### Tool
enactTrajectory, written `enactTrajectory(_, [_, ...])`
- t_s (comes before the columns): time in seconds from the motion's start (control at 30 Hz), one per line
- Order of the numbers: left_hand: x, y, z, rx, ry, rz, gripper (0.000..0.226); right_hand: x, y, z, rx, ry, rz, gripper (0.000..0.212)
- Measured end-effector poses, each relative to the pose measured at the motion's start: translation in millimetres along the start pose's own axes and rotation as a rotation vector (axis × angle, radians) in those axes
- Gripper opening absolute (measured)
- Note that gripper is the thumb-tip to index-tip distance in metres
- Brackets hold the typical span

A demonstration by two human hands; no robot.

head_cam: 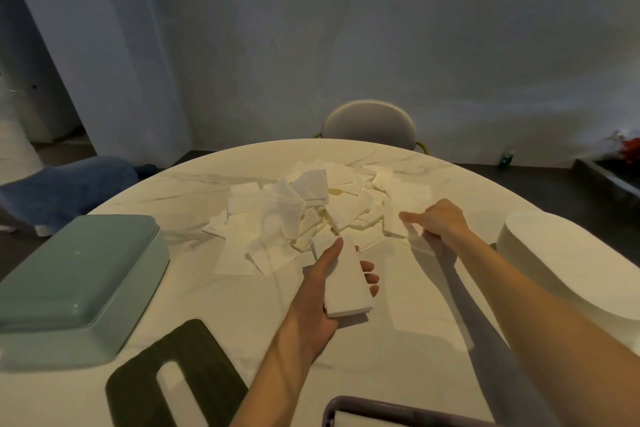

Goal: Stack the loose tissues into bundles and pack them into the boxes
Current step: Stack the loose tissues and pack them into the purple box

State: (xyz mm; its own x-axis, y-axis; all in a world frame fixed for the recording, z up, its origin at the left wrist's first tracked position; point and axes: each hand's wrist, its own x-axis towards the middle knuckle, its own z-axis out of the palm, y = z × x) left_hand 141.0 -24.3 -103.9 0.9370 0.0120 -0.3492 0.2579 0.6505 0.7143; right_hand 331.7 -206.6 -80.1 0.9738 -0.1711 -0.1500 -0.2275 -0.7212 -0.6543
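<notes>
A heap of loose white tissues (304,215) lies in the middle of the round table. My left hand (325,291) holds a neat bundle of stacked tissues (348,284) just in front of the heap, thumb on top and fingers curled under it. My right hand (440,222) reaches to the heap's right edge and pinches a single tissue (398,222). A pale green tissue box (76,284) lies bottom up at the left. A dark green box lid with a slot (180,374) lies at the near left. A white box (568,260) sits at the right.
The white marble table (398,340) has bare surface in front of me. A purple-rimmed box (381,412) holding tissues shows at the bottom edge. A grey chair (369,123) stands behind the table. A blue cloth (69,187) lies on the floor at the left.
</notes>
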Motion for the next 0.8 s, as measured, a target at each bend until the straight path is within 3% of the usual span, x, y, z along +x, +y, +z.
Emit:
enactTrajectory(0.17, [-0.3, 0.3, -0.5, 0.001, 0.003, -0.001, 0.039, -3.0, -9.8, 3.2, -0.057, -0.02, -0.029, 0.04])
enactTrajectory(0.33, [-0.2, 1.9, -0.9, 0.01, 0.011, -0.012, 0.04, -1.6, -13.9, 4.4, 0.05, -0.096, -0.015, 0.035])
enactTrajectory(0.5, [-0.2, 1.6, -0.1, 0.006, 0.021, 0.013, 0.04, -3.4, -12.2, -16.2, 0.251, -0.038, -0.109, 0.051])
enactTrajectory(0.6, [-1.2, 1.2, -1.0, 0.036, 0.025, 0.016, 0.04, -4.4, -0.6, -31.0, 0.332, -0.035, -0.057, 0.058])
enactTrajectory(0.7, [-1.5, 1.5, -2.0, 0.042, 0.015, 0.016, 0.039, -15.4, 21.9, -31.6, 0.088, -0.152, 0.006, 0.039])
enactTrajectory(0.8, [-2.1, 0.7, -1.3, 0.031, 0.012, 0.004, 0.04, -25.8, 31.4, -24.9, -0.239, -0.125, -0.042, 0.051])
